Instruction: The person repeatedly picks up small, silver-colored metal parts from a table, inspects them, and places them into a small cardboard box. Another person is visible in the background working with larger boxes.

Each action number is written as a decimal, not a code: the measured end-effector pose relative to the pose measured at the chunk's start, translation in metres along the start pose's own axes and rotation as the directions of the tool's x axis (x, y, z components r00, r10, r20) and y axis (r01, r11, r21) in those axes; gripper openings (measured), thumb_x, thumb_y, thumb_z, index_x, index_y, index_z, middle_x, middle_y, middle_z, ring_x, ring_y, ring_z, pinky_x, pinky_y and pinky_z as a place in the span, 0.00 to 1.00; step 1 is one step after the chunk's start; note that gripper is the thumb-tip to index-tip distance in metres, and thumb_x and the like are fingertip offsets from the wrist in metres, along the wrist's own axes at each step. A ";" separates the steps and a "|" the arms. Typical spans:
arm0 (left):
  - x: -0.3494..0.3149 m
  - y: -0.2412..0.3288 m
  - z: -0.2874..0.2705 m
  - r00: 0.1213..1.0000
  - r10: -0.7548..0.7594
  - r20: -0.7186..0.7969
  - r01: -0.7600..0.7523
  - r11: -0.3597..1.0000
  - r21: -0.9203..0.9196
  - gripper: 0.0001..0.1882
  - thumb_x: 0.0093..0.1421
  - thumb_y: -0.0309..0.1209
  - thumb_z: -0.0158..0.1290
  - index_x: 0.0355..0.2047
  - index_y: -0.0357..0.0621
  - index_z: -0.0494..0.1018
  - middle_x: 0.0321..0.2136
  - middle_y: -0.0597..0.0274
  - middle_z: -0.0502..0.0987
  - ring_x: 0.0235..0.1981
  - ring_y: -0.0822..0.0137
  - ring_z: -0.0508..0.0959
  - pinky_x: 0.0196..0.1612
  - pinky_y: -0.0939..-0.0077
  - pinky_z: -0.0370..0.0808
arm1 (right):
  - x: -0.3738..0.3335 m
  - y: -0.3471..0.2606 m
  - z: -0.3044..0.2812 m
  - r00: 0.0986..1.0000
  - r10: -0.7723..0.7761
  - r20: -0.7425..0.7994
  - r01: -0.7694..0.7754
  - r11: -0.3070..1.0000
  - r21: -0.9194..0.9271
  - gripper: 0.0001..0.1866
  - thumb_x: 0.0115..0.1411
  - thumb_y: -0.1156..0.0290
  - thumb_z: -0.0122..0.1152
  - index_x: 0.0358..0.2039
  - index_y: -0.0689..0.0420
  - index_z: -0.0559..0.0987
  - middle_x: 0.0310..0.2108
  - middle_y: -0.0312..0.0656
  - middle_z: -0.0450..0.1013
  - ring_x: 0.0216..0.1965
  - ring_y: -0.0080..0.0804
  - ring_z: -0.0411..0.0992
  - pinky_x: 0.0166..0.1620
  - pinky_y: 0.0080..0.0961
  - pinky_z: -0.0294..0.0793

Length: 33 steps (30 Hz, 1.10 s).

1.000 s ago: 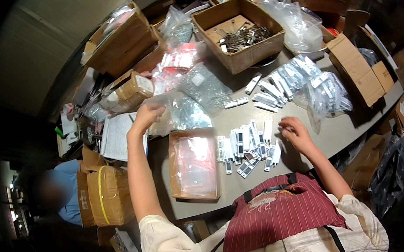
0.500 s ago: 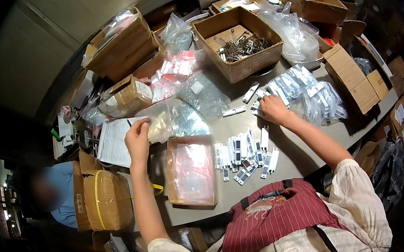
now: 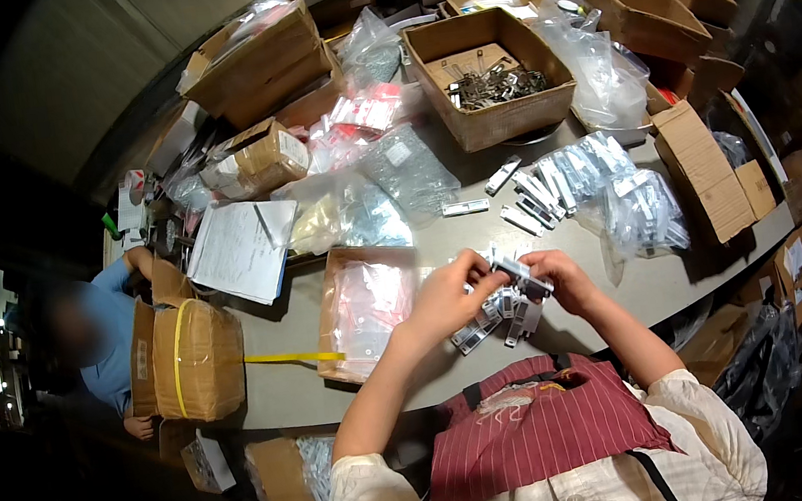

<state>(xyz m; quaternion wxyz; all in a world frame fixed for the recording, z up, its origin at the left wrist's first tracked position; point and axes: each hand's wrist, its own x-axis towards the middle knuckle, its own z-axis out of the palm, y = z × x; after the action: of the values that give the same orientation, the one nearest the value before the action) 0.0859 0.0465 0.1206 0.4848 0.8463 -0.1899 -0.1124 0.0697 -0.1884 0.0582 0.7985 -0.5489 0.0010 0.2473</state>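
Above the near pile, my left hand [image 3: 454, 296] and my right hand [image 3: 565, 280] meet around a narrow white-and-dark hardware part [image 3: 525, 278]; its exact kind is unclear. Fingers of both hands are closed on it. Right beneath them lies a pile of similar parts [image 3: 476, 334], partly covered by my hands. Farther off, several loose white parts [image 3: 537, 196] lie beside clear bags of such parts [image 3: 644, 211]. A shallow carton [image 3: 337, 343] of flat clear bags with red edges stands just left of my left hand.
A clipboard of written sheets [image 3: 234, 256] with a pen [image 3: 265, 225] on it lies left. Behind are an open carton [image 3: 496, 124] of metal pieces and filled plastic bags [image 3: 407, 175]. A yellow strap [image 3: 284, 357] runs from a carton [image 3: 200, 365] near another person [image 3: 114, 361].
My left hand has left the clipboard, where the pen now lies, and moved right. My right hand has come back from the far loose parts. Both now hold one part together.
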 end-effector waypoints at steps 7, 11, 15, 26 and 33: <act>0.013 -0.009 0.048 0.970 0.240 0.044 -0.235 0.967 -0.096 0.19 0.62 0.40 0.59 0.20 0.38 0.73 0.12 0.59 0.71 0.13 0.69 0.70 0.19 0.72 0.64 | -0.038 0.001 -0.013 0.943 0.220 0.248 -0.303 0.876 0.376 0.23 0.63 0.53 0.49 0.35 0.64 0.77 0.13 0.36 0.65 0.10 0.21 0.56 0.19 0.19 0.58; 0.003 0.002 0.056 0.995 0.080 0.053 -0.060 0.951 -0.303 0.17 0.62 0.34 0.59 0.19 0.36 0.74 0.11 0.65 0.70 0.14 0.81 0.66 0.17 0.76 0.61 | -0.043 0.006 -0.003 0.902 0.274 0.335 -0.406 0.803 0.437 0.30 0.70 0.45 0.41 0.31 0.62 0.75 0.05 0.33 0.56 0.07 0.21 0.48 0.17 0.21 0.52; -0.004 -0.001 0.062 0.957 0.260 -0.127 -0.272 0.958 -0.091 0.16 0.61 0.30 0.59 0.18 0.35 0.72 0.11 0.61 0.69 0.14 0.76 0.67 0.18 0.75 0.61 | -0.042 0.011 0.008 0.957 0.199 0.210 -0.271 0.872 0.408 0.28 0.70 0.47 0.42 0.30 0.61 0.74 0.06 0.33 0.57 0.07 0.22 0.47 0.16 0.22 0.51; -0.035 0.004 0.056 0.990 0.136 0.041 0.083 -0.324 -0.942 0.19 0.66 0.35 0.44 0.16 0.45 0.66 0.09 0.68 0.64 0.15 0.73 0.66 0.21 0.80 0.60 | -0.040 0.006 0.005 0.992 0.092 -0.082 -0.047 0.901 0.432 0.27 0.72 0.46 0.35 0.31 0.56 0.71 0.09 0.33 0.58 0.09 0.19 0.50 0.16 0.18 0.50; -0.033 -0.032 0.090 0.980 0.090 0.180 0.201 -0.500 -0.842 0.18 0.62 0.36 0.41 0.17 0.42 0.65 0.14 0.58 0.67 0.19 0.67 0.65 0.24 0.75 0.62 | -0.042 0.006 0.021 0.962 0.067 -0.263 -0.015 0.981 0.195 0.29 0.70 0.43 0.37 0.32 0.57 0.72 0.11 0.33 0.61 0.10 0.20 0.53 0.18 0.18 0.52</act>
<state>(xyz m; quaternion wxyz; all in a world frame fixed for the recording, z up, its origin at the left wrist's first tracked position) 0.0295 0.0052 0.0473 0.9480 -0.0009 0.0102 -0.3180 0.0252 -0.1849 0.0729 0.8346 -0.4980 0.1443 0.1861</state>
